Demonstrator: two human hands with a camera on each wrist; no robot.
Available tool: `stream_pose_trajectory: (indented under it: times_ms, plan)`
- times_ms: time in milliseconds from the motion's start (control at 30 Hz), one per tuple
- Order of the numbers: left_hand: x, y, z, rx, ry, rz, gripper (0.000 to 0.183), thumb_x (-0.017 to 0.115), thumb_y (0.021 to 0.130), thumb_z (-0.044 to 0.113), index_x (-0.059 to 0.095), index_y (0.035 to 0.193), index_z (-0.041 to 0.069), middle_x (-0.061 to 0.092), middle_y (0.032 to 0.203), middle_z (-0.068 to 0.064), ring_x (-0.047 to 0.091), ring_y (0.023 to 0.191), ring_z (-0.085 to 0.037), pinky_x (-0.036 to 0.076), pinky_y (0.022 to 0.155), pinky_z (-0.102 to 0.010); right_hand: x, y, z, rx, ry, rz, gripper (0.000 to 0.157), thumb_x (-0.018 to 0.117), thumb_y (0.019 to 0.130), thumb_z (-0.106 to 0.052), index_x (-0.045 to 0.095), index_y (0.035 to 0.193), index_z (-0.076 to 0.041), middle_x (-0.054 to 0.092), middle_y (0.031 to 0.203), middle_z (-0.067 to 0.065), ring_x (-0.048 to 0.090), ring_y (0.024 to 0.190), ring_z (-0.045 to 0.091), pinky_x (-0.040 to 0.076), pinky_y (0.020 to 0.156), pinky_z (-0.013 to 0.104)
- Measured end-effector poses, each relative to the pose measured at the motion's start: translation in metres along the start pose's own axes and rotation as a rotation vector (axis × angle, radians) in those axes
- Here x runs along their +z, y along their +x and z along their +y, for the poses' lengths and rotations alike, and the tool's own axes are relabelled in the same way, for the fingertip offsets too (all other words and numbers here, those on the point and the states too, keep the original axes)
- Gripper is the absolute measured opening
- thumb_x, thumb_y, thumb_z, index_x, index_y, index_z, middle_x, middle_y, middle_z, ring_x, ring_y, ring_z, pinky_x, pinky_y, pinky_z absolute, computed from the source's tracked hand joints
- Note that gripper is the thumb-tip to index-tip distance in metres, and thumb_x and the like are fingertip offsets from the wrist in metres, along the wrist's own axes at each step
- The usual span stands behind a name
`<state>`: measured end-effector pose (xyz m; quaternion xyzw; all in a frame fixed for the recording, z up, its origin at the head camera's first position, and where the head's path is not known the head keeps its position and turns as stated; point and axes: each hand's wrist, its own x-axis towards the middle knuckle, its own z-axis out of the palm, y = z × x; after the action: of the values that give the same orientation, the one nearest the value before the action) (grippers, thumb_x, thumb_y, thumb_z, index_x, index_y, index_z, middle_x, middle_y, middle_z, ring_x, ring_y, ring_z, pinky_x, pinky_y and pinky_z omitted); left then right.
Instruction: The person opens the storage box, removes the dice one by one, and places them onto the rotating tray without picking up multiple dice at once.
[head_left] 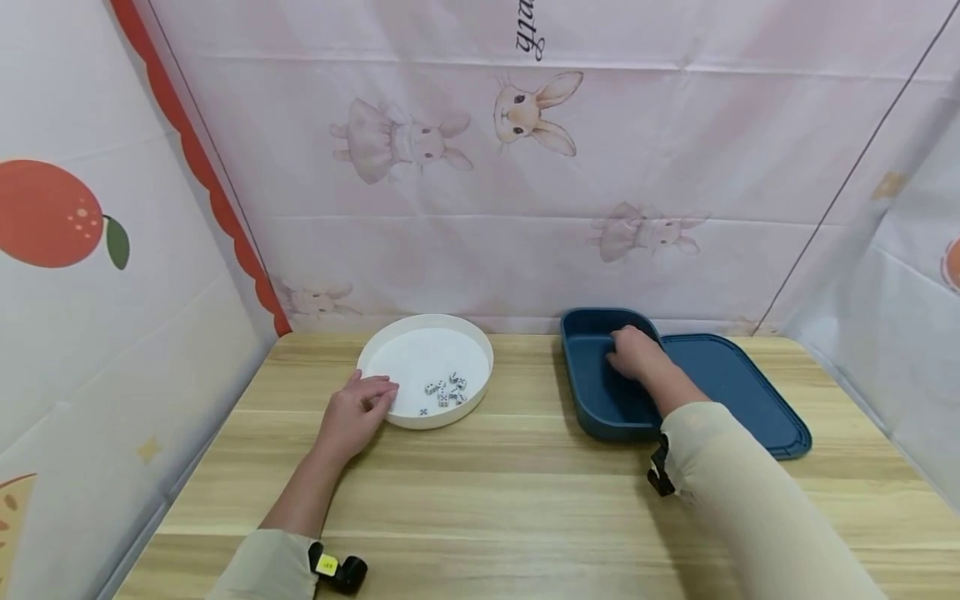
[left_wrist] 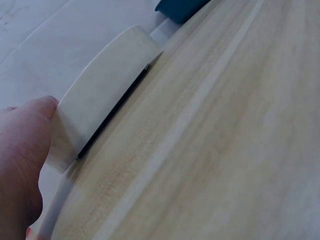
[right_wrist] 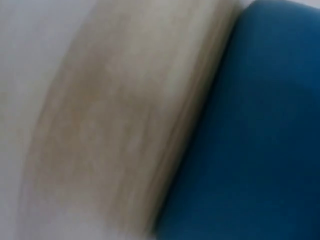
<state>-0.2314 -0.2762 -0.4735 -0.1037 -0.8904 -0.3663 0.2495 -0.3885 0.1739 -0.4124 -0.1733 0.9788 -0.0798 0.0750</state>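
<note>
A round white tray [head_left: 405,354] stands on the table with several small white dice [head_left: 443,399] near its front right. At the tray's left rim, my left hand [head_left: 356,417] holds the edge between thumb and fingers; the thumb [left_wrist: 47,107] lies against the rim in the left wrist view. My right hand [head_left: 637,354] reaches down into a deep dark blue box [head_left: 588,392]. Its fingertips are hidden, and I cannot tell whether they hold anything. In the right wrist view only the box's outer wall [right_wrist: 250,130] shows, blurred, with no hand.
Beside the box, to its right, lies a flat blue lid [head_left: 738,387]. The wooden table [head_left: 480,508] runs back to a curtain [head_left: 450,267] printed with rabbits. Cloth walls also stand at left and right.
</note>
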Motion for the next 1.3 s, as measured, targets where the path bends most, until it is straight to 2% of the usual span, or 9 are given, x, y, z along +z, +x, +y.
stream_pose_trajectory:
  times_ms: [233, 433, 533, 700, 967, 1133, 1300]
  plan:
    - [0.0002, -0.0014, -0.0002, 0.01, -0.004, 0.004, 0.012, 0.071, 0.089, 0.009, 0.077, 0.099, 0.005, 0.076, 0.101, -0.01, 0.068, 0.11, -0.029, 0.028, 0.12, -0.051, 0.0039, -0.0003, -0.0046, 0.007, -0.004, -0.03, 0.051, 0.05, 0.099, -0.015, 0.041, 0.139, 0.016, 0.039, 0.143, 0.038, 0.039, 0.134, 0.05, 0.038, 0.11, 0.059]
    - [-0.0002, -0.0018, 0.0001, 0.016, 0.004, 0.003, 0.012, 0.072, 0.089, 0.009, 0.077, 0.099, 0.004, 0.076, 0.102, -0.01, 0.068, 0.11, -0.028, 0.029, 0.12, -0.051, 0.0047, -0.003, -0.0049, 0.018, 0.009, 0.053, 0.039, 0.053, 0.093, -0.003, 0.055, 0.129, 0.012, 0.049, 0.135, 0.033, 0.052, 0.119, 0.041, 0.048, 0.099, 0.056]
    - [-0.0004, -0.0022, -0.0001, 0.017, 0.008, 0.003, 0.012, 0.072, 0.089, 0.009, 0.077, 0.099, 0.004, 0.076, 0.102, -0.01, 0.068, 0.11, -0.028, 0.029, 0.12, -0.051, 0.005, -0.0037, -0.0052, 0.003, 0.012, 0.076, 0.034, 0.05, 0.093, 0.0, 0.061, 0.124, 0.01, 0.055, 0.13, 0.03, 0.056, 0.113, 0.037, 0.051, 0.095, 0.053]
    - [-0.0002, -0.0034, -0.0019, 0.015, -0.001, 0.002, 0.012, 0.072, 0.089, 0.009, 0.077, 0.099, 0.004, 0.076, 0.101, -0.01, 0.068, 0.11, -0.028, 0.029, 0.12, -0.051, 0.0052, -0.0046, -0.006, 0.01, 0.018, 0.05, 0.035, 0.043, 0.096, 0.001, 0.061, 0.125, 0.008, 0.057, 0.132, 0.028, 0.058, 0.113, 0.036, 0.052, 0.094, 0.051]
    - [0.0009, -0.0049, -0.0033, 0.017, -0.004, 0.008, 0.012, 0.072, 0.089, 0.01, 0.078, 0.099, 0.005, 0.076, 0.102, -0.009, 0.068, 0.11, -0.027, 0.028, 0.12, -0.05, 0.0073, -0.0046, -0.0051, 0.061, -0.052, -0.007, 0.026, 0.043, 0.099, -0.004, 0.064, 0.11, 0.007, 0.061, 0.115, 0.025, 0.057, 0.085, 0.03, 0.05, 0.073, 0.041]
    - [0.0007, -0.0048, -0.0033, 0.016, 0.004, 0.006, 0.012, 0.071, 0.09, 0.01, 0.077, 0.099, 0.005, 0.076, 0.101, -0.009, 0.068, 0.11, -0.028, 0.028, 0.12, -0.05, 0.0072, -0.0052, -0.0044, 0.092, -0.059, -0.032, 0.023, 0.046, 0.098, -0.006, 0.064, 0.109, 0.004, 0.063, 0.106, 0.021, 0.057, 0.079, 0.027, 0.05, 0.068, 0.039]
    - [0.0004, -0.0047, -0.004, 0.015, 0.014, 0.003, 0.013, 0.071, 0.09, 0.011, 0.078, 0.099, 0.005, 0.076, 0.102, -0.009, 0.068, 0.11, -0.027, 0.028, 0.12, -0.05, 0.0056, -0.0095, -0.0057, 0.114, -0.071, -0.027, 0.024, 0.047, 0.098, -0.007, 0.063, 0.114, 0.003, 0.063, 0.109, 0.022, 0.057, 0.08, 0.028, 0.05, 0.068, 0.042]
